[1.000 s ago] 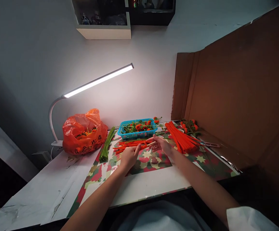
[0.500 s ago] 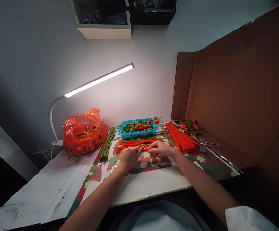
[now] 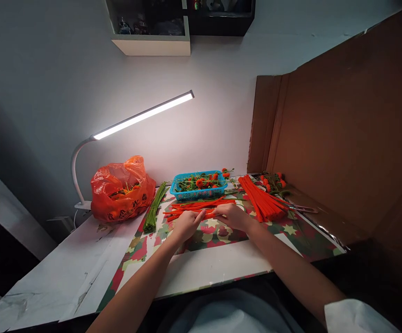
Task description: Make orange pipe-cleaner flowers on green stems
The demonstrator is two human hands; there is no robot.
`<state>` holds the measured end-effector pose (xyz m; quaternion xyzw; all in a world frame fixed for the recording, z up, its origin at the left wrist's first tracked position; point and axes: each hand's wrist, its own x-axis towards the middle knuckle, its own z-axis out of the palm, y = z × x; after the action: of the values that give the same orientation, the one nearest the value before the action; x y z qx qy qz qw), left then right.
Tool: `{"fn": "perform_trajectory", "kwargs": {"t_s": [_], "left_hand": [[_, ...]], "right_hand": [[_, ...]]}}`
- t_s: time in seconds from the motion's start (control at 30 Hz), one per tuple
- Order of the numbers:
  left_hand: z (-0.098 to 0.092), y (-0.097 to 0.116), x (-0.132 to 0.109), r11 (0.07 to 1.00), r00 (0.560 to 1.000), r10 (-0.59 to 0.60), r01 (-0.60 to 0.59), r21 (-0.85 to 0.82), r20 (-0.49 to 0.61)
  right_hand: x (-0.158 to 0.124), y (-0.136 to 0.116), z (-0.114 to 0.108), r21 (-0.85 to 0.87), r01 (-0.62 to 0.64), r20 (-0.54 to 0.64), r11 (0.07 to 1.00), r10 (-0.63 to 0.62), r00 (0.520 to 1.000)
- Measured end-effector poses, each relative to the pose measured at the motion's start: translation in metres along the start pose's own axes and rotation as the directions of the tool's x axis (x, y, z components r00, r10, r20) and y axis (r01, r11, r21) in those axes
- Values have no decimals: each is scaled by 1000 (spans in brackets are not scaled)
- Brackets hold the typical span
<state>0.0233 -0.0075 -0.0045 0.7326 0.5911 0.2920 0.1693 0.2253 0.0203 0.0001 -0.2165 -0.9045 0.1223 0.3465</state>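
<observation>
My left hand (image 3: pixel 187 225) and my right hand (image 3: pixel 234 216) are both closed in a pinch, thumbs facing each other a short way apart. Between them stretches a short run of orange pipe cleaner (image 3: pixel 209 215), its ends hidden by my fingers. Just behind lie several loose orange pipe cleaners (image 3: pixel 181 209). To the right of my right hand is a thick fanned bundle of orange pipe cleaners (image 3: pixel 262 200). Left of my left hand rests a bundle of green pipe cleaners (image 3: pixel 155 209).
A blue basket (image 3: pixel 198 196) at the back holds orange flowers with green stems. More orange flowers (image 3: pixel 273 181) lie back right, near scissors (image 3: pixel 305 209). An orange plastic bag (image 3: pixel 122 192) and a lit lamp (image 3: pixel 145 115) stand left. A cardboard panel (image 3: pixel 339 120) walls the right.
My right hand has turned a little, its fingers curling lower around the orange pipe cleaner. My left hand stays almost in place. The things on the table have not moved.
</observation>
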Motion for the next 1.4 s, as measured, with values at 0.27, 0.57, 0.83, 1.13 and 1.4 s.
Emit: {"fn": "perform_trajectory", "kwargs": {"t_s": [0.27,0.57,0.83,1.13,1.4], "left_hand": [[-10,-8,1,964,926,-197,243,-108,322],[-7,-10,2,973,946,-189,217,-82,263],[-12,3,-4,987,987,-144,139,77,73],[-14,15,-11,910,983,27,50,411,-180],[-7,20,-14,799,975,138,-6,602,-174]], "right_hand": [[-2,-3,6,-171,118,29,978,-115,993],[-5,4,15,46,-61,-122,997,66,990],[3,1,23,674,-455,71,581,563,824],[5,5,-1,581,-763,459,282,661,593],[4,6,6,606,-745,503,278,592,630]]}}
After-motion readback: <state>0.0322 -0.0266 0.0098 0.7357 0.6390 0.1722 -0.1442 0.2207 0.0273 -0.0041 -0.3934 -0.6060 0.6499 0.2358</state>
